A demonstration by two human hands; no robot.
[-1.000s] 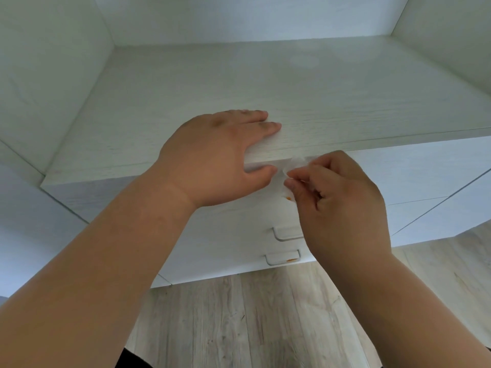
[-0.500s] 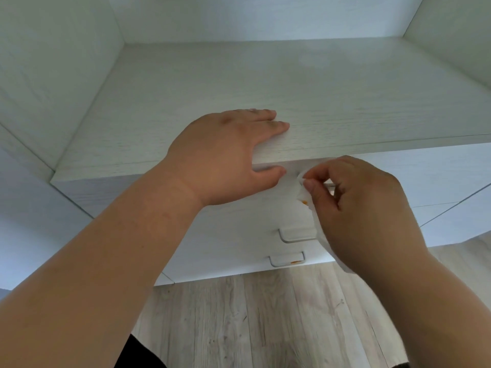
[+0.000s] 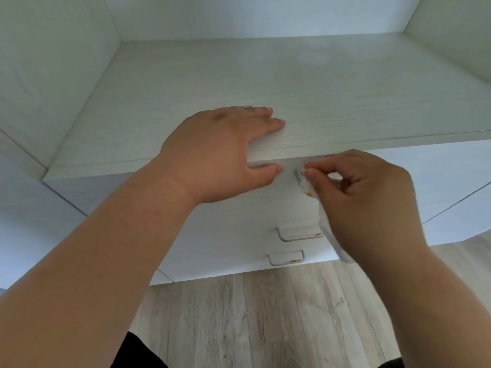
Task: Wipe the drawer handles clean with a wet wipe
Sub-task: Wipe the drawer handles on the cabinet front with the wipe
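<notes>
Pale wood-grain drawer cabinet (image 3: 265,96) w/ three stacked bar handles, long axes horizontal. Left hand (image 3: 220,155) lies flat, fingers spread on its top edge, prob. bracing. Right hand (image 3: 364,197) pinches white wet wipe (image 3: 325,229) onto top handle (image 3: 299,177); wipe trails down past stained middle handle (image 3: 297,233).

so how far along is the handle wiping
Nothing looks finished yet. In hand: the right hand pinches the wipe against the top handle, and the wipe already carries an orange smear; the left hand rests on the cabinet top. Left: the middle handle and bottom handle both show orange marks.
</notes>
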